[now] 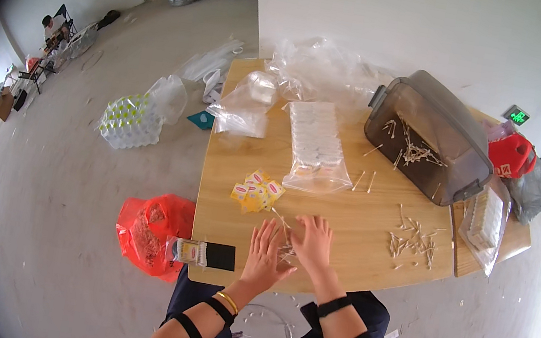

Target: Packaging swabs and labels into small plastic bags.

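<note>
Both my hands rest low over the wooden table (pixel 360 234), close to its near edge. A loose bunch of cotton swabs (pixel 285 249) lies between them, partly hidden by my fingers. On the left side of the bunch, my left hand (pixel 263 257) touches it with fingers stretched forward and apart. From the right, my right hand (pixel 314 244) borders the same swabs, its fingers extended and slightly bent. Just beyond my left hand sit several yellow and white printed cards (pixel 256 192). Another scatter of cotton swabs (pixel 413 242) lies farther right.
A tilted grey plastic bin (pixel 436 118) holds more swabs at the back right. Clear bags of packed white swabs (pixel 318 141) lie at the back middle. A swab pack (pixel 191 252) on a black stand is at the left edge, above a red plastic bag (pixel 152 232).
</note>
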Action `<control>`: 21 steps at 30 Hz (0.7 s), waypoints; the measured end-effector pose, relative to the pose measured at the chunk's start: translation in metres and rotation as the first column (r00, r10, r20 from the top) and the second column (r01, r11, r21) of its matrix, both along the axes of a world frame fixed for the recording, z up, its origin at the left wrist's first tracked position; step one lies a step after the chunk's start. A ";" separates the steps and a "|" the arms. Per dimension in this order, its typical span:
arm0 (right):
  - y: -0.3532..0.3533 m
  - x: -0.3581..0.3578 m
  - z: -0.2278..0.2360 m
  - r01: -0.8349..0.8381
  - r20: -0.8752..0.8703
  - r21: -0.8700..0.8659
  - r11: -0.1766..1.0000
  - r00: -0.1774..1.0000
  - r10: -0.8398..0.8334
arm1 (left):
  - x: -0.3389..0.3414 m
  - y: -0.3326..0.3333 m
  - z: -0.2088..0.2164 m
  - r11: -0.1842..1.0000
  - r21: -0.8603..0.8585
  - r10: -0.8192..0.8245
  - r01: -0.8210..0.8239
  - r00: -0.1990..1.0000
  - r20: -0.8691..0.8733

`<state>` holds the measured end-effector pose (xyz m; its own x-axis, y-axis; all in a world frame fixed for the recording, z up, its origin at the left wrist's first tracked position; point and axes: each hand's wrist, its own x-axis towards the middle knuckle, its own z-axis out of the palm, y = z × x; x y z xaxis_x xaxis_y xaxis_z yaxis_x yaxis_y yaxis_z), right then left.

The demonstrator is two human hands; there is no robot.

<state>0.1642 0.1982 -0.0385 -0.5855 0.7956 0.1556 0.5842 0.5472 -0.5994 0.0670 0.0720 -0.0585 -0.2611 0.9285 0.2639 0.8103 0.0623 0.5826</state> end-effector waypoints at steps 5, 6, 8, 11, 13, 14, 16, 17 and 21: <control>0.026 -0.043 -0.023 0.017 0.128 0.054 0.998 0.992 -0.023 | 0.013 -0.009 -0.006 0.997 -0.018 0.077 -0.077 0.996 0.036; 0.033 -0.047 -0.025 0.042 0.182 0.028 0.999 0.982 -0.046 | 0.015 -0.010 -0.007 0.997 -0.021 0.077 -0.077 0.996 0.042; 0.043 -0.056 -0.019 0.120 0.098 -0.248 0.961 0.990 -0.098 | 0.013 -0.011 -0.006 0.996 -0.032 0.089 -0.088 0.995 0.041; 0.058 -0.046 -0.017 0.150 -0.022 -0.580 0.801 0.980 -0.200 | 0.012 -0.012 -0.001 0.995 -0.057 0.081 -0.077 0.994 0.071; 0.067 -0.028 -0.016 0.123 -0.074 -0.649 0.750 0.972 -0.223 | 0.007 -0.017 0.004 0.996 -0.050 0.077 -0.074 0.995 0.068; 0.067 -0.017 -0.015 0.067 -0.081 -0.384 0.921 0.991 -0.106 | 0.001 -0.023 0.005 0.996 -0.048 0.079 -0.077 0.995 0.057; 0.068 0.001 -0.015 -0.007 -0.050 -0.079 0.997 0.999 0.003 | -0.010 -0.030 0.004 0.994 -0.085 0.075 -0.070 0.995 0.063; 0.069 0.011 -0.016 -0.035 -0.010 -0.066 0.997 0.999 0.035 | -0.012 -0.029 0.003 0.991 -0.117 0.067 -0.058 0.995 0.069; 0.049 0.024 -0.008 0.101 -0.073 -0.097 0.990 0.991 -0.108 | -0.020 -0.031 0.001 0.997 -0.064 0.048 -0.046 0.998 0.040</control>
